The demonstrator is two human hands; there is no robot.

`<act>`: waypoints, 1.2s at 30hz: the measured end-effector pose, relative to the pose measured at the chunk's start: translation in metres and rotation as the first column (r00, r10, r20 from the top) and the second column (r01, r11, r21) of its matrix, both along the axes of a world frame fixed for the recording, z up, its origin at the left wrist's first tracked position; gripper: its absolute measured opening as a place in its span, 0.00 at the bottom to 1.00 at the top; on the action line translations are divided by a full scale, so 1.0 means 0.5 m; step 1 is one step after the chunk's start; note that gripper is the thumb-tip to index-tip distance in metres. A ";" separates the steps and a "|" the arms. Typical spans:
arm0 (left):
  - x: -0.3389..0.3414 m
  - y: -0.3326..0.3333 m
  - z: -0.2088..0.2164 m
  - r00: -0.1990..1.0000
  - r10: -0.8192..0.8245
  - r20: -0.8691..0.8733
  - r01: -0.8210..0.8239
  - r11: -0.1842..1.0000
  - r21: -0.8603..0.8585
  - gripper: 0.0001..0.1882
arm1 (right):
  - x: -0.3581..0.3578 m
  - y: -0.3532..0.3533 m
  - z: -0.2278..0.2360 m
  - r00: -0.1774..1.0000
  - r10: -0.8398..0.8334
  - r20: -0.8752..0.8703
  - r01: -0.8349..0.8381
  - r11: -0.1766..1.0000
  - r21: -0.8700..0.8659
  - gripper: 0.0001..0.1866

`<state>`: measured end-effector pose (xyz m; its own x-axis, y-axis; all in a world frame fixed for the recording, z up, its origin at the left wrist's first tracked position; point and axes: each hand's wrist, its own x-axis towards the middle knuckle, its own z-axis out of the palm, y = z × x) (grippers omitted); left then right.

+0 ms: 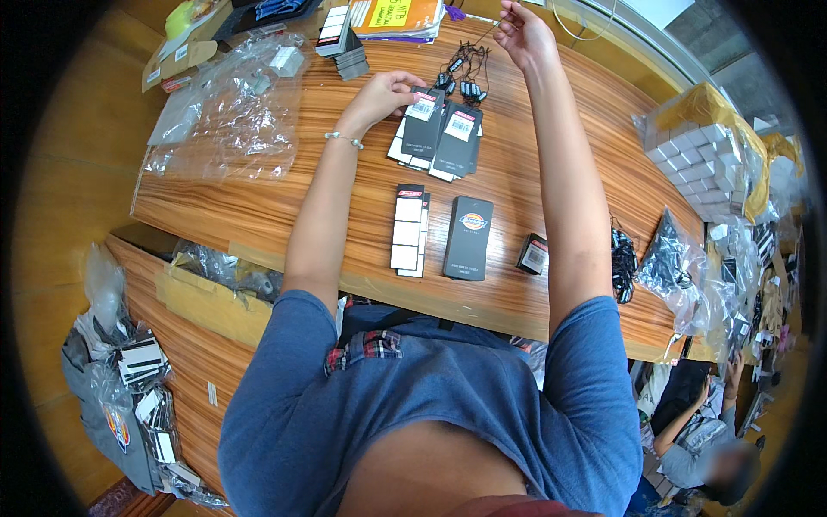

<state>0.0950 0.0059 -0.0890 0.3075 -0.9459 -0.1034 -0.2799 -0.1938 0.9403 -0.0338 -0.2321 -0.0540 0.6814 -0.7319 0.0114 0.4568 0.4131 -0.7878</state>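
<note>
Currently, per the head view:

Left hand: left hand (385, 90) rests on the tag pile (438, 138) at mid-table; fingers curled, tips pinching the top edge of the upper dark tag (424, 121).
Left wrist: thin bead bracelet (344, 138).
Right hand: right hand (521, 33) raised above the far side of the table, fingers pressed together, pinching a thin string (482, 39) that runs down-left toward the loop bunch.
Loop bunch: small heap of black string fasteners (461, 77) just beyond the tag pile, between the two hands.
Tag pile: dark hang tags with white label stickers, fanned over white cards, lying flat.
Nearer row: strip of white-and-black cards (408, 228), a black box-shaped card (469, 237) just beside it, a small dark tag (533, 254) further right; all well apart from both hands.
Table: wooden top (258, 198), grain running left-right.
Left end: clear plastic bags (228, 103), crumpled, with small white items inside.
Far edge: orange book (396, 15) and a stack of dark cards (340, 39) beside it.
Right end: bagged stack of white boxes (702, 159); black fasteners (622, 258) and a clear bag (672, 263) at the near right edge.
Below left: open carton (215, 289), bags of striped tags (142, 370) on the floor.
Lower right: another person (702, 439), seated, partly visible; their hands too small to read.
</note>
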 end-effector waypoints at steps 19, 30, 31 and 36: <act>-0.088 0.135 0.022 0.907 0.217 0.362 -0.142 0.964 -0.223 0.27 | 0.113 -0.018 -0.081 0.791 -0.119 -0.600 -0.004 0.980 -0.199 0.11; -0.259 0.215 0.069 0.672 -0.190 0.715 0.258 0.966 0.014 0.32 | -0.254 0.204 0.057 0.787 -0.215 -0.578 -0.377 0.572 -0.728 0.18; -0.269 0.207 0.059 0.680 -0.181 0.710 0.258 0.966 0.000 0.36 | -0.313 0.246 0.072 0.726 -0.211 -0.655 -0.478 0.531 -0.700 0.18; -0.285 0.182 0.045 0.646 -0.210 0.734 0.296 0.955 0.012 0.31 | -0.496 0.410 0.035 0.448 -0.377 -0.811 -0.629 0.511 -0.585 0.17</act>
<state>-0.0474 0.0970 -0.0663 -0.0084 -0.9896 0.1438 -0.9000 0.0702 0.4303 -0.2820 -0.0272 -0.0365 0.7729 -0.6223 -0.1240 -0.5558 -0.5697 -0.6054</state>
